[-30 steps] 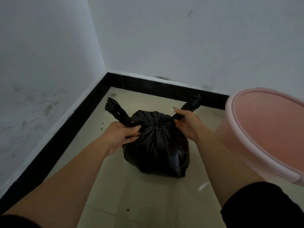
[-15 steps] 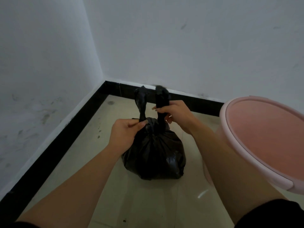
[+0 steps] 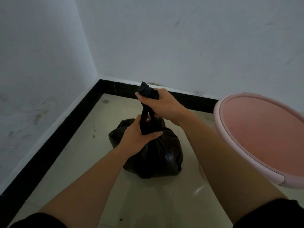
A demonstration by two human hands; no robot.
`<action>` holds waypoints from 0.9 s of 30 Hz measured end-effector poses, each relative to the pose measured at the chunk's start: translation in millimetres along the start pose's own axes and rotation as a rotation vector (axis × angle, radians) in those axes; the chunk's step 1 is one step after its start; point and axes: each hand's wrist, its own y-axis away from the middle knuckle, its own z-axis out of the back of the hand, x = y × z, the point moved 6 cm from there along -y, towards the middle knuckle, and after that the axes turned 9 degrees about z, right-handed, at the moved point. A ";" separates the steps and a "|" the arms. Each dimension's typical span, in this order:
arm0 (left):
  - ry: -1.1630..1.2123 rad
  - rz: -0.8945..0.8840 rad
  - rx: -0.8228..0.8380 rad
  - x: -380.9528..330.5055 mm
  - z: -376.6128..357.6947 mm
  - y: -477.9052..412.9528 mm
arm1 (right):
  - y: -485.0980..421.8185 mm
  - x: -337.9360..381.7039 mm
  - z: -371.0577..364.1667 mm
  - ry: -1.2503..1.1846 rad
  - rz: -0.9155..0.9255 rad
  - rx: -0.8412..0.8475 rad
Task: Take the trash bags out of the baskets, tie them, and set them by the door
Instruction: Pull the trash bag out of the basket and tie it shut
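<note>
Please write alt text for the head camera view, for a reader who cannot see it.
A person's left hand grips the neck of a black plastic trash bag on the tiled floor, and the right hand holds its ends above. A round pink plastic basket stands beside it.

The trash bag [image 3: 153, 155] is black with a slight shine. The basket [image 3: 263, 137] is pale pink, and its rim is a lighter pink. The floor tiles [image 3: 148, 203] are cream-beige with small dark specks. The baseboard [image 3: 49, 153] is black. The walls [image 3: 181, 46] are greyish white with faint dark smudges. The sleeves [image 3: 271, 214] are black.
</note>
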 end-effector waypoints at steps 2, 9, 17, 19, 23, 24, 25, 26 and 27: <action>-0.013 -0.016 0.012 -1.1 -6.8 -0.2 | 1.4 6.1 -6.0 0.009 0.006 0.030; 0.012 -0.018 -0.137 1.5 -14.1 -8.8 | 4.9 17.0 -4.2 -0.100 -0.073 -0.034; -0.231 0.022 -0.141 17.6 -14.2 -9.0 | 7.8 19.5 12.6 -0.169 -0.074 -0.222; -0.267 0.049 -0.143 18.4 -10.2 -9.1 | 8.4 25.0 7.9 -0.167 -0.055 -0.228; -0.304 0.132 -0.119 34.6 -4.8 -5.6 | 9.5 29.6 -8.4 -0.153 -0.032 -0.200; -0.325 0.145 -0.103 36.8 -4.5 -3.4 | 9.4 27.8 -11.1 -0.140 -0.044 -0.175; -0.348 0.153 -0.085 40.3 -5.2 -1.6 | 8.8 25.9 -13.4 -0.129 -0.054 -0.135; -0.364 0.157 -0.068 43.7 -5.6 -0.1 | 7.8 24.5 -15.2 -0.127 -0.060 -0.089; -0.358 0.153 -0.056 46.5 -5.0 1.9 | 7.4 24.2 -16.8 -0.134 -0.058 -0.048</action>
